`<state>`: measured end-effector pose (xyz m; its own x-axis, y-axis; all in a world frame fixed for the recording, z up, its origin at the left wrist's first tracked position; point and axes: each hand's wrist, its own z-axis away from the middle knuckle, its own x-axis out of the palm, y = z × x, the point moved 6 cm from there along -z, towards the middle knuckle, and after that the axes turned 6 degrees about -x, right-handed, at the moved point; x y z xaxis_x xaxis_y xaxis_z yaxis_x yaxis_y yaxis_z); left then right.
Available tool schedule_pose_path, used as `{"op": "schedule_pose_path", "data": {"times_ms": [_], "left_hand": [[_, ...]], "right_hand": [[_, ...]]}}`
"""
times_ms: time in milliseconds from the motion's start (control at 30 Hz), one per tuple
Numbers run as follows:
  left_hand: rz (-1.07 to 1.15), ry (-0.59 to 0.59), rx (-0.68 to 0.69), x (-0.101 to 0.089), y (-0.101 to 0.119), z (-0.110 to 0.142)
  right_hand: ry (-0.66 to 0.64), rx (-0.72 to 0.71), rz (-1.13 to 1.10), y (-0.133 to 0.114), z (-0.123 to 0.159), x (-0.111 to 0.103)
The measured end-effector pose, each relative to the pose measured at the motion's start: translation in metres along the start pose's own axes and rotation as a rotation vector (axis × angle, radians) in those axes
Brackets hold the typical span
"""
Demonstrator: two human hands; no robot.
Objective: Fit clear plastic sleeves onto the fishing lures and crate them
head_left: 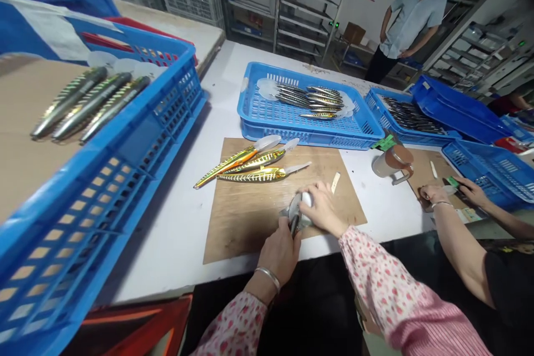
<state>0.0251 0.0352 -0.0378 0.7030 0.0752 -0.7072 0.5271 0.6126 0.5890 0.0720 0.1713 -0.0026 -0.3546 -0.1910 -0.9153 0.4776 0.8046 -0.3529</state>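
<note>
My left hand is closed around a dark fishing lure whose rounded clear lip points away from me. My right hand meets it from the right, fingers curled over a small white piece against the lip; what that piece is I cannot make out. Both hands work above a brown cardboard sheet. On its far left part lie three lures with clear lips: an orange-bellied one, a gold one and a striped gold one. A flat, pale strip rests beyond my right hand.
A large blue crate with three lures on cardboard stands at the left. Blue baskets of lures line the table's far side. A brown-lidded cup stands to the right, near a co-worker's hands. Another person stands behind the table.
</note>
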Motion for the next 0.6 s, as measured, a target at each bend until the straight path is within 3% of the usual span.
{"op": "schedule_pose_path", "data": {"times_ms": [133,267,400,533,600], "left_hand": [[0.017,-0.005,-0.01,0.0,-0.002,-0.001],[0.031,-0.028,-0.015,0.002,-0.002,-0.002],[0.031,0.001,-0.016,0.002,-0.005,-0.003],[0.056,-0.016,0.001,0.005,-0.007,-0.003],[0.052,-0.01,0.003,0.005,-0.007,-0.004]], "right_hand": [[0.042,0.033,0.076,-0.003,0.0,-0.008],[-0.039,-0.053,0.02,-0.012,0.003,-0.007],[0.003,0.004,0.094,-0.006,0.001,-0.011],[-0.025,-0.094,0.029,-0.01,0.002,-0.007],[-0.012,-0.058,0.039,-0.005,0.001,-0.007]]}}
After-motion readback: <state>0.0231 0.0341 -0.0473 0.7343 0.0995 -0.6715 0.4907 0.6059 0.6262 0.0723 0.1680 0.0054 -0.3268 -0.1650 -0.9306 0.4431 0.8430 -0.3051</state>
